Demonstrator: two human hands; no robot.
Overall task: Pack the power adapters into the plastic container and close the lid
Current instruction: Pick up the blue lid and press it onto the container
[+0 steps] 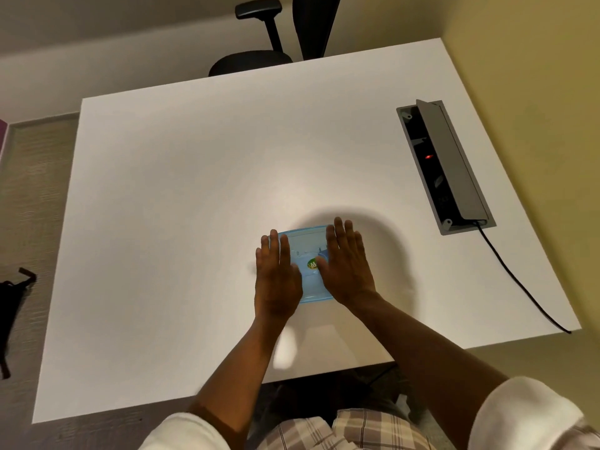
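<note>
Here, a white table (194, 222) bears the plastic container (308, 254).

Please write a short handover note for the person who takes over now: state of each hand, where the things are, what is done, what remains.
Left hand: flat, open, on the left side of the lid.
Right hand: flat, open, on the right side.
Plastic container: on the white table, near the front edge.
Done: lid is on; shapes show inside, likely the adapters.
Left: whether the lid is fully snapped cannot be told; press and check the edges.
</note>
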